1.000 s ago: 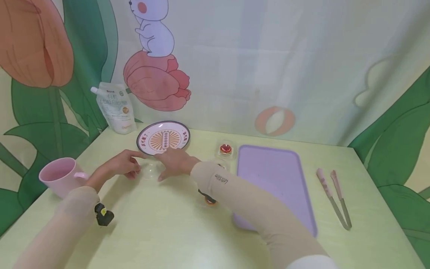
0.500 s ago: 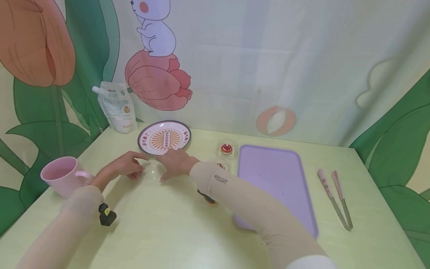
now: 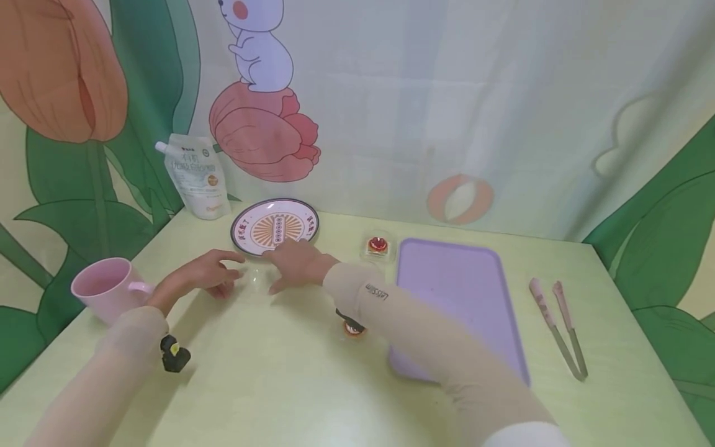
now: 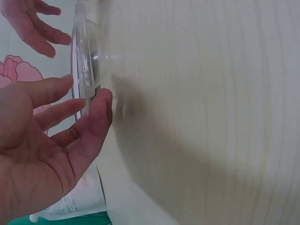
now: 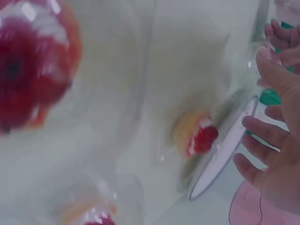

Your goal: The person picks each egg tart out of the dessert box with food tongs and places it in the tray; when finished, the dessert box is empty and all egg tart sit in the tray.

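In the head view a clear plastic box (image 3: 256, 280) stands on the table between the two hands, in front of the round patterned plate (image 3: 248, 228). My left hand (image 3: 211, 272) is at the box's left side, fingers relaxed; in the left wrist view its fingertips come close to the clear box (image 4: 86, 61), and contact is hard to tell. My right hand (image 3: 295, 264) reaches in from the right, fingers spread and holding nothing, beside the box and the plate's near rim. The right wrist view shows a small red-topped tart (image 5: 199, 135) near the plate (image 5: 220, 157).
A pink mug (image 3: 103, 288) stands at the left, a white pouch (image 3: 198, 180) behind it. Boxed tarts (image 3: 377, 245) lie beside the purple tray (image 3: 452, 292); another tart (image 3: 354, 328) is partly under the right forearm. Pink-handled tongs (image 3: 561, 335) lie at the right.
My right hand has shifted slightly right and away from the clear box. The left hand stays nearly still beside it.
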Available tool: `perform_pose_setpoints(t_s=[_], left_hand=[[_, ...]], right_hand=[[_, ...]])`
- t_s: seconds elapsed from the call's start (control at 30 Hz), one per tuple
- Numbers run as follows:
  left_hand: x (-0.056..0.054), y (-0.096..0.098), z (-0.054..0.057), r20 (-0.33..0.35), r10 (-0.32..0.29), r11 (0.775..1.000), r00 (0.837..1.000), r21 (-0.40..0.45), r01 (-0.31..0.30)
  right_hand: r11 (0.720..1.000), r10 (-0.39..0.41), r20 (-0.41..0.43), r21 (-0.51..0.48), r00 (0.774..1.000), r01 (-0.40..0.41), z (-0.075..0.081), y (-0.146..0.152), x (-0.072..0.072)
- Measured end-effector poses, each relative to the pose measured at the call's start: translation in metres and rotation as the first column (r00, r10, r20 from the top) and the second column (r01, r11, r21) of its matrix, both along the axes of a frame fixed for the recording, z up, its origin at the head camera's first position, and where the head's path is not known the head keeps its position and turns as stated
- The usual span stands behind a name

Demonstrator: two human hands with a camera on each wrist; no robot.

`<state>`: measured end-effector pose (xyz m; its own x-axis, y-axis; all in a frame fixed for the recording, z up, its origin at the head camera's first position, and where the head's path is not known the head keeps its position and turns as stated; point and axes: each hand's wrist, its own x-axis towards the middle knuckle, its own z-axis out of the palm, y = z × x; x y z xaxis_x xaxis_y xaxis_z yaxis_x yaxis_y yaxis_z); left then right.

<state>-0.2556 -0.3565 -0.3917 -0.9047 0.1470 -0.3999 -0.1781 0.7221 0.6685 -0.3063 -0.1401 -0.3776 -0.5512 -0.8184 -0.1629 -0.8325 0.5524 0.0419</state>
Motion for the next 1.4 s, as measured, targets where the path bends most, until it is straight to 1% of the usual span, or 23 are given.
perform_pose_setpoints(t_s=[0.1, 0.23, 0.3, 0.43, 0.5, 0.57, 0.63, 0.73, 0.8, 0.9, 0.97, 1.03, 1.07, 1.13, 1.17, 1.23, 1.3, 1.37, 1.4], left_hand=[[-0.002, -0.001, 0.004, 0.014, 0.010, 1.000, 1.000, -0.009, -0.010], [-0.003, -0.003, 0.012, -0.008, 0.010, 0.999, 1.000, -0.037, -0.010], [-0.003, -0.002, 0.018, -0.025, 0.009, 0.997, 1.000, -0.074, -0.011], [-0.004, 0.003, 0.029, -0.075, 0.001, 0.991, 0.997, -0.132, -0.010], [-0.005, 0.007, 0.034, -0.118, -0.008, 0.988, 0.993, -0.155, -0.010], [-0.008, 0.013, 0.038, -0.174, -0.025, 0.984, 0.985, -0.176, -0.006], [-0.011, 0.022, 0.043, -0.234, -0.041, 0.977, 0.971, -0.213, -0.010], [-0.017, 0.038, 0.049, -0.320, -0.077, 0.963, 0.944, -0.269, -0.013], [-0.022, 0.049, 0.051, -0.364, -0.101, 0.950, 0.926, -0.312, -0.019], [-0.032, 0.066, 0.052, -0.424, -0.147, 0.933, 0.894, -0.359, -0.017], [-0.040, 0.078, 0.051, -0.460, -0.193, 0.922, 0.867, -0.387, -0.001], [-0.049, 0.089, 0.049, -0.495, -0.246, 0.915, 0.833, -0.402, 0.031], [-0.053, 0.094, 0.048, -0.502, -0.266, 0.913, 0.823, -0.405, 0.048], [-0.061, 0.104, 0.045, -0.517, -0.315, 0.901, 0.796, -0.426, 0.080], [-0.065, 0.109, 0.044, -0.519, -0.336, 0.894, 0.786, -0.437, 0.094], [-0.071, 0.119, 0.041, -0.511, -0.360, 0.889, 0.781, -0.442, 0.121], [-0.076, 0.128, 0.037, -0.496, -0.389, 0.877, 0.776, -0.458, 0.147], [-0.082, 0.137, 0.034, -0.482, -0.414, 0.870, 0.772, -0.459, 0.181], [-0.084, 0.141, 0.032, -0.481, -0.426, 0.868, 0.766, -0.457, 0.195]], right_hand=[[0.999, -0.023, 0.013, -0.028, 1.000, 0.023, 0.010, 0.011, -0.008], [0.994, -0.089, 0.040, -0.062, 0.995, 0.092, 0.028, 0.029, -0.019], [0.989, -0.118, 0.056, -0.086, 0.991, 0.123, 0.038, 0.041, -0.024], [0.972, -0.152, 0.099, -0.168, 0.983, 0.168, 0.057, 0.069, -0.031], [0.961, -0.166, 0.114, -0.203, 0.979, 0.187, 0.064, 0.085, -0.035], [0.948, -0.195, 0.127, -0.231, 0.973, 0.220, 0.067, 0.103, -0.040], [0.933, -0.230, 0.143, -0.248, 0.963, 0.260, 0.067, 0.120, -0.045], [0.909, -0.283, 0.162, -0.268, 0.945, 0.318, 0.065, 0.144, -0.051], [0.899, -0.297, 0.176, -0.278, 0.938, 0.337, 0.063, 0.159, -0.055], [0.889, -0.298, 0.196, -0.300, 0.934, 0.347, 0.058, 0.179, -0.059], [0.878, -0.300, 0.211, -0.321, 0.930, 0.356, 0.055, 0.190, -0.062], [0.861, -0.303, 0.228, -0.351, 0.925, 0.369, 0.052, 0.201, -0.065], [0.852, -0.309, 0.235, -0.362, 0.921, 0.378, 0.050, 0.205, -0.067], [0.836, -0.319, 0.246, -0.382, 0.915, 0.394, 0.046, 0.213, -0.069], [0.829, -0.322, 0.251, -0.391, 0.913, 0.400, 0.043, 0.217, -0.070], [0.822, -0.328, 0.260, -0.395, 0.908, 0.410, 0.036, 0.221, -0.072], [0.820, -0.326, 0.278, -0.392, 0.904, 0.416, 0.029, 0.225, -0.074], [0.815, -0.325, 0.306, -0.389, 0.895, 0.429, 0.020, 0.228, -0.076], [0.811, -0.325, 0.323, -0.388, 0.889, 0.438, 0.016, 0.229, -0.076]])
